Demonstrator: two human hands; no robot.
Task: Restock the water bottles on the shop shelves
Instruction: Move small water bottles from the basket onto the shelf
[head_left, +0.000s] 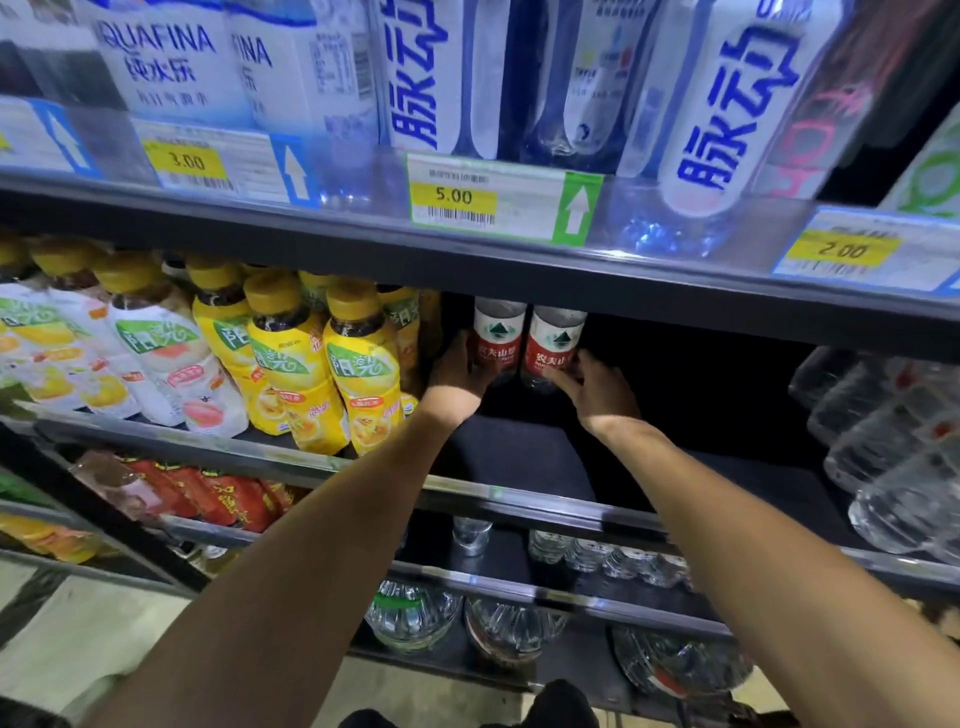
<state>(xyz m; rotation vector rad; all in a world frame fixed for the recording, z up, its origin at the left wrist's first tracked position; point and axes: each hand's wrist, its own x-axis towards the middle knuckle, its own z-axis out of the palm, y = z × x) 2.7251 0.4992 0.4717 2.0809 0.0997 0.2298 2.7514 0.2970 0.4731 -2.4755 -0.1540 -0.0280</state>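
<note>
Two clear water bottles with red labels stand upright side by side deep on the dark middle shelf (519, 457). My left hand (454, 376) is wrapped around the lower part of the left bottle (497, 338). My right hand (597, 389) grips the base of the right bottle (555, 340). Both arms reach in under the shelf above. The bottle caps are hidden by that upper shelf's edge.
Yellow tea bottles (358, 364) crowd the same shelf just left of my left hand. More clear water bottles (893, 441) lie at the right. Large blue-label bottles and price tags (452, 195) sit on the shelf above. Lower shelves hold more water bottles (509, 623).
</note>
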